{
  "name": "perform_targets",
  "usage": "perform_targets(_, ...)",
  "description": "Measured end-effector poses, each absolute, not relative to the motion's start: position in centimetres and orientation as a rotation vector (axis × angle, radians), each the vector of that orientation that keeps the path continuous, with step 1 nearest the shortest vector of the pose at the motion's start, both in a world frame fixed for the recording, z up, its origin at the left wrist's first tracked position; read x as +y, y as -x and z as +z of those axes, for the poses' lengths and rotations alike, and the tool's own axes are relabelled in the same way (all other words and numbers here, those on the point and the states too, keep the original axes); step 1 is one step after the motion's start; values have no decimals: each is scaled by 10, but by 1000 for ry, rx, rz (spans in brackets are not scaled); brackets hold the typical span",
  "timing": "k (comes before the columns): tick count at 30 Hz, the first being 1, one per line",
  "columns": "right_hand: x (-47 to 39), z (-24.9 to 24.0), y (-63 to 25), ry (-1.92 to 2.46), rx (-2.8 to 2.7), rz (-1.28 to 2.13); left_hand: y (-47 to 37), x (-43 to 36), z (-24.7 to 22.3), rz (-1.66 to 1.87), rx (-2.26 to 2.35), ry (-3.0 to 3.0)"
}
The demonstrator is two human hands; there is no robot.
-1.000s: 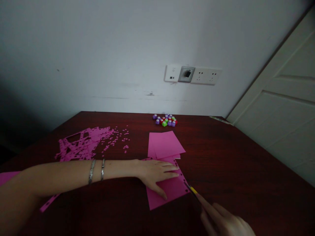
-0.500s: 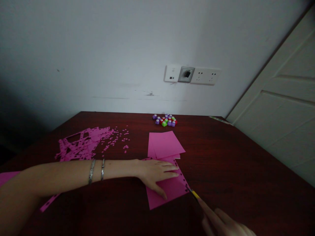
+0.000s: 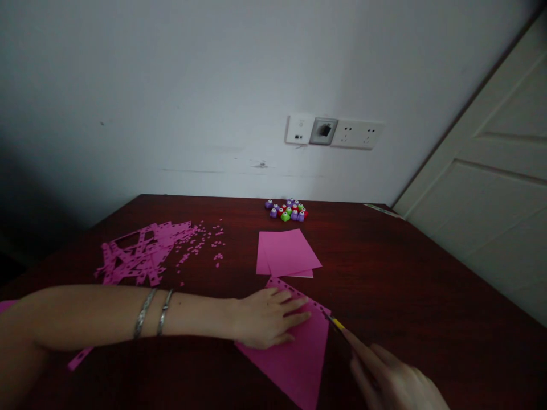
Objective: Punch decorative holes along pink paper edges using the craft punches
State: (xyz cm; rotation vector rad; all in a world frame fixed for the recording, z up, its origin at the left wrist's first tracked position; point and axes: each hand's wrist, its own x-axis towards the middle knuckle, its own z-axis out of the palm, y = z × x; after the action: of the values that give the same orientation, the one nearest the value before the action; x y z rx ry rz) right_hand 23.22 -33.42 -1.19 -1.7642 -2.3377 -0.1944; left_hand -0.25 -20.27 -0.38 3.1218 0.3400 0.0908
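Observation:
My left hand [image 3: 269, 316] lies flat on a pink paper sheet [image 3: 294, 364], palm down with its fingers spread. A row of small dark holes runs along the sheet's upper right edge. Closed around what looks like a yellow utility knife [image 3: 338, 323], my right hand [image 3: 391, 373] is at the lower right. The dark, narrow tip of the knife meets the sheet near its right corner, by the holes. My fingers hide most of the handle. Just beyond the sheet sits a small stack of pink squares [image 3: 290, 253].
Tangled punched pink strips [image 3: 145, 250] and small pink bits [image 3: 196, 245] lie at the left. Several purple, red and green bead-like pieces [image 3: 288, 210] sit by the wall. Another pink strip [image 3: 80, 357] pokes out beneath my left forearm. Sockets [image 3: 356, 134] are on the wall.
The pink sheet has turned, so its punched edge slants differently and a corner points toward me. My left hand has shifted slightly nearer me; the knife tip has moved a little farther away.

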Motion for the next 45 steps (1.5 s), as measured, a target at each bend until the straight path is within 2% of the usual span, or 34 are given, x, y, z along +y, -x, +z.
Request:
perform_targets(9,-309,-5,-215,1750,-2254,-352,-3,-221,-12,186,572,-3204)
perform_targets(31,-315,-23,-200,1862,-2088,-159,-7,-207,-17,213,483,-3115)
perform_targets(45,-314,-38,-192,1907,-2021,-286,-12,-200,-18,237,520,-3164)
